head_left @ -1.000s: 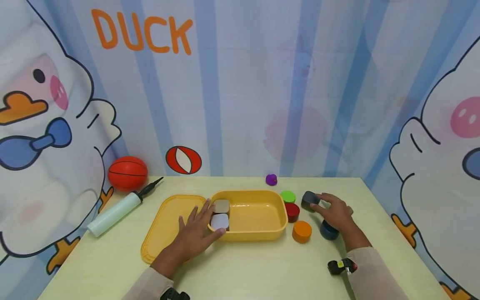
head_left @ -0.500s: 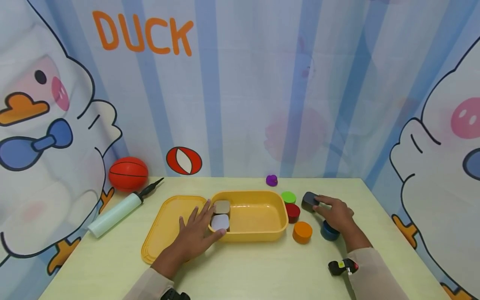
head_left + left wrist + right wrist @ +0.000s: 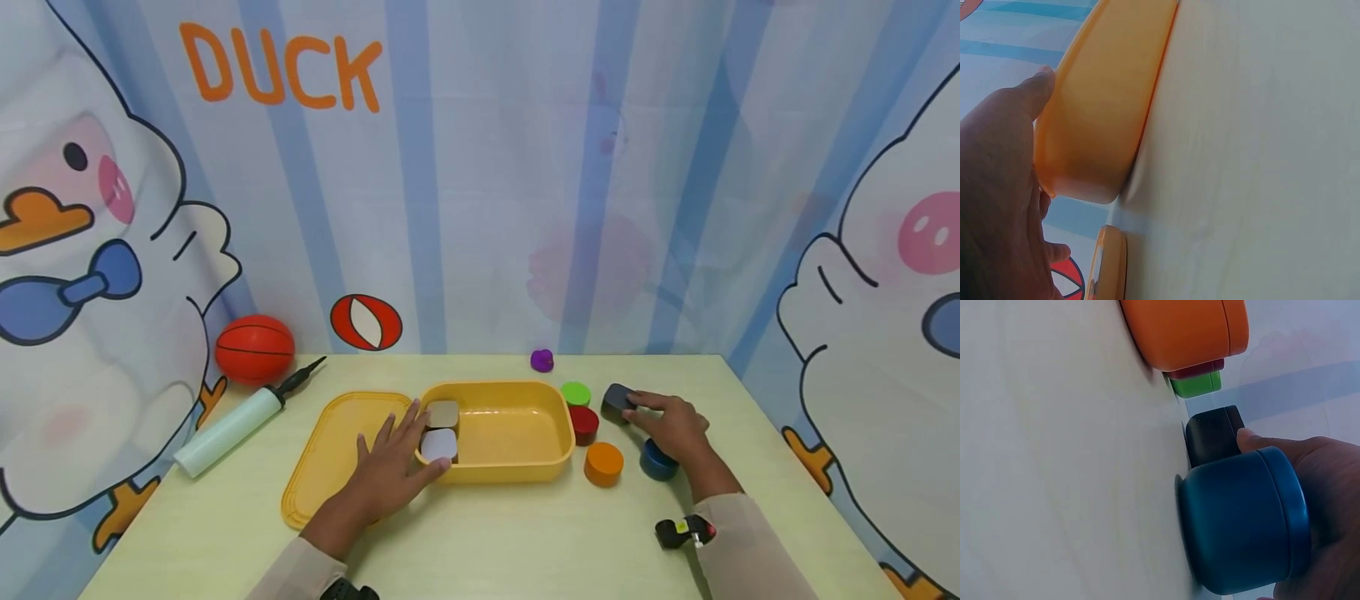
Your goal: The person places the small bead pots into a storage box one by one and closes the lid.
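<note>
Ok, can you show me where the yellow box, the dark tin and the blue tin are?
yellow box [image 3: 506, 474]: head view, on its near wall
dark tin [image 3: 1211, 436]: right wrist view, on its side
blue tin [image 3: 1238, 525]: right wrist view, on its side

Between the dark piece [image 3: 617, 402] and the yellow box [image 3: 510, 473], the red piece [image 3: 583, 425] and green piece [image 3: 576, 393] block the low way. The orange piece [image 3: 603, 464] sits near the box's front right corner. The blue piece [image 3: 658, 461] is snug beside the right hand [image 3: 673, 427]. Above their tops is open air. Inside the box, there's lots of room, except at the left end, where the tan block [image 3: 443, 414], white block [image 3: 439, 445] and left hand [image 3: 390, 473] get in the way.
</note>
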The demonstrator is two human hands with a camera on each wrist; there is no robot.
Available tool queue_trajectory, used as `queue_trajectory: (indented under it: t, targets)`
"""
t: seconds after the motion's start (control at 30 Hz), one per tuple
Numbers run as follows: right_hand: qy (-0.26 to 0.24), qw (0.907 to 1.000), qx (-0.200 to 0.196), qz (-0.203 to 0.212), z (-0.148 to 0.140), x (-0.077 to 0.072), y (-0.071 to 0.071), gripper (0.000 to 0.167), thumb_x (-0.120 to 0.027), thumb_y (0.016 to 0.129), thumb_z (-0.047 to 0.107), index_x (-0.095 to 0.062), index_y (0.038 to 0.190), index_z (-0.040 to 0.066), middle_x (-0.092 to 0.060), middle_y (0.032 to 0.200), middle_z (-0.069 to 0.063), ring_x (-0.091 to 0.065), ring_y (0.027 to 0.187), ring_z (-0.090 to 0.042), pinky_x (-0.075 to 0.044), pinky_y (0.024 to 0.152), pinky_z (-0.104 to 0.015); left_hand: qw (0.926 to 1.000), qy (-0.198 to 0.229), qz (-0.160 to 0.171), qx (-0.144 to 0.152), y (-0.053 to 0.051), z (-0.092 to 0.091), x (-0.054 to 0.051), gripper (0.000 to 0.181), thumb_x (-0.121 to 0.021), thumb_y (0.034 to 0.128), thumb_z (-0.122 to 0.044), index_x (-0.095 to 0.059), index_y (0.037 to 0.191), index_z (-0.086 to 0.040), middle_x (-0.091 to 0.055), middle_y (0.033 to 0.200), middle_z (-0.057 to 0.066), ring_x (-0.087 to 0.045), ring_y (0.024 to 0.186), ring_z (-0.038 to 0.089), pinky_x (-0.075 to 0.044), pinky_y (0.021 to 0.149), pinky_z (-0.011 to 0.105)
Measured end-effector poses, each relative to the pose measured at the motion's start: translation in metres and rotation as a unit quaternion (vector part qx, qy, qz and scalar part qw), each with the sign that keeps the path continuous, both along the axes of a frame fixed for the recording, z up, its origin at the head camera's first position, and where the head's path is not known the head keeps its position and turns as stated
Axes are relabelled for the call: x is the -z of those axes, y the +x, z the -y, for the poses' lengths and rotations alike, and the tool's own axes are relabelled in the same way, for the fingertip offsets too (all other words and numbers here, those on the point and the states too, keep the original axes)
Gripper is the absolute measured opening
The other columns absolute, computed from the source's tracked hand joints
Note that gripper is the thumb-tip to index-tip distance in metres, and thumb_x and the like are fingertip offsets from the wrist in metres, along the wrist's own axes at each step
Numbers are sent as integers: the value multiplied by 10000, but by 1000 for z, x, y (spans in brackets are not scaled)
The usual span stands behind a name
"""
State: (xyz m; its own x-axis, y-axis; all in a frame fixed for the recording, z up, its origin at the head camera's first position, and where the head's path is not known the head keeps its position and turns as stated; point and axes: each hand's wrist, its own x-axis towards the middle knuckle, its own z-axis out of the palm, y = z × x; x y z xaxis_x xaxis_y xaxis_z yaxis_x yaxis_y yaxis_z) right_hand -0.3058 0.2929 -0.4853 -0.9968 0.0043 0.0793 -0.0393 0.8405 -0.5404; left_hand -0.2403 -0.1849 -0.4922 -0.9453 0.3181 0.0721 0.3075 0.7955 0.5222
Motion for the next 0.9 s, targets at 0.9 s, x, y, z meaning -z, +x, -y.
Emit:
queue_trajectory:
  t: [0.9]
  targets:
    - [106,9978,67,-652,3,6,0,482,-789,1003,392,-750,1411,139,-692,1467,-229,-670,1227,-505,-367,935,-622,10000,-44,-19,-34,-1,-1,-1,892,-526,1070,-696,-201,1773,-253,-52,1870,-13,-72,1700,518,52,1181,931]
